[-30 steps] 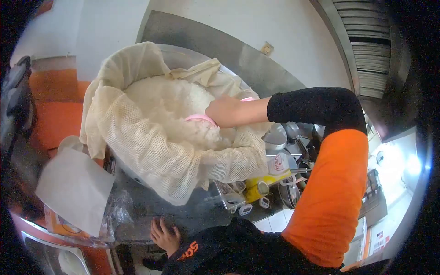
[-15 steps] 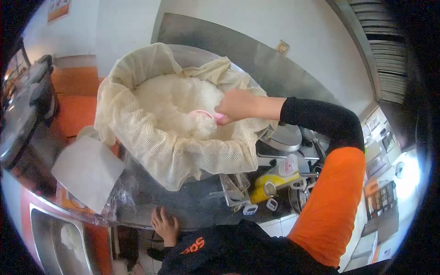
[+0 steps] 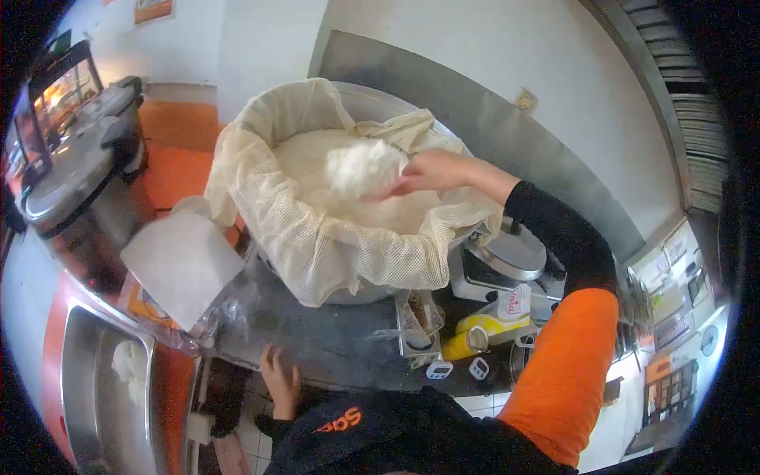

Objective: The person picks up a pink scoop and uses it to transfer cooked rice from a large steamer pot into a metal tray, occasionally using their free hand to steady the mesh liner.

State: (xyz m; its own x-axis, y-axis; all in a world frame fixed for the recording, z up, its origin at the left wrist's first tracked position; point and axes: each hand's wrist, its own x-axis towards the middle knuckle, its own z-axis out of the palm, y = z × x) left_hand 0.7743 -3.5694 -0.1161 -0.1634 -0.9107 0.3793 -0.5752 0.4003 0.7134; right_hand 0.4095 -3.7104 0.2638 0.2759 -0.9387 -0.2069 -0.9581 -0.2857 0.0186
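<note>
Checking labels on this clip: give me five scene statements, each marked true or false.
1. The right hand holds a pink scoop by its handle. True.
2. The beige mesh cloth lies folded beside the tub. False: it lines the tub and hangs over its rim.
3. The left hand is in the rice. False: it is at the near edge of the dark countertop.
4. Two white digital timers lie near the yellow-capped jar. False: two timers do, but its cap looks metallic.
5. The right sleeve is orange above, black along the forearm. True.
</note>
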